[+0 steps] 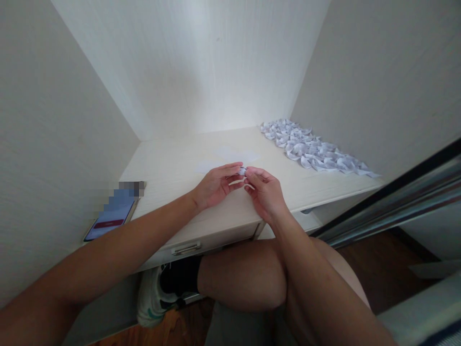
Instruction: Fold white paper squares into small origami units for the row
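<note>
Both hands meet above the middle of the pale desktop [173,178]. A small folded piece of white paper [242,171] is pinched between them. My left hand [218,185] grips its left side between thumb and fingertips. On the other side, my right hand [264,188] holds it with thumb and index finger, the other fingers curled. The fingers cover much of the paper, so its exact shape is hidden. Just behind the hands, flat white paper strips [234,154] lie on the desktop.
Many folded white paper pieces [306,146] lie in rows along the right wall. A phone [115,211] leans at the desk's left edge. Below the front edge is a drawer with a metal handle [186,248]. My bent leg [241,278] is under the desk.
</note>
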Motion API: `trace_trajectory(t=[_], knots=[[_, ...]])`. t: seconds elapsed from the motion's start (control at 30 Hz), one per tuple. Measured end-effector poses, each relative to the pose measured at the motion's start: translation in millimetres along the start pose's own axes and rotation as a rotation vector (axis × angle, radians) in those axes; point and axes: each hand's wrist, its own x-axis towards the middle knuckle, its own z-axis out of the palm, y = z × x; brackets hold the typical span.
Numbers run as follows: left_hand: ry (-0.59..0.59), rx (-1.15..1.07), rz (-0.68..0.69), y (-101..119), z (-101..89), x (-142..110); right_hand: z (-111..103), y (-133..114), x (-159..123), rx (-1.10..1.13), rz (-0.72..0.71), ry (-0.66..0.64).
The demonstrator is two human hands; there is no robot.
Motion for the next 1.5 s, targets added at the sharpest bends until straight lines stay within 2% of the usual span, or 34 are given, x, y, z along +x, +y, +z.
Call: trace_trajectory(t=[0.27, 0.6, 0.83, 1.03, 1.23, 1.5], knots=[[-0.132, 0.06, 0.037, 8, -9.4, 4, -4, -10, -2, 0.025, 0.08, -0.106], [-0.23, 0.138, 0.023, 12, -20.9, 6, -5, -18, -4, 0.033, 0.137, -0.177], [-0.264, 0.222, 0.048, 12, -19.4, 4, -10, -21, -3, -0.005, 0.199, -0.202], [-0.251, 0.314, 0.06, 12, -20.7, 4, -12, -25, -4, -0.052, 0.255, -0.171], [-0.283, 0.348, -0.018, 17, -22.1, 5, -13, -26, -5, -0.073, 0.307, -0.173], [-0.291, 0.418, -0.02, 16, -21.8, 5, -16, -27, -4, -0.293, 0.203, -0.173]])
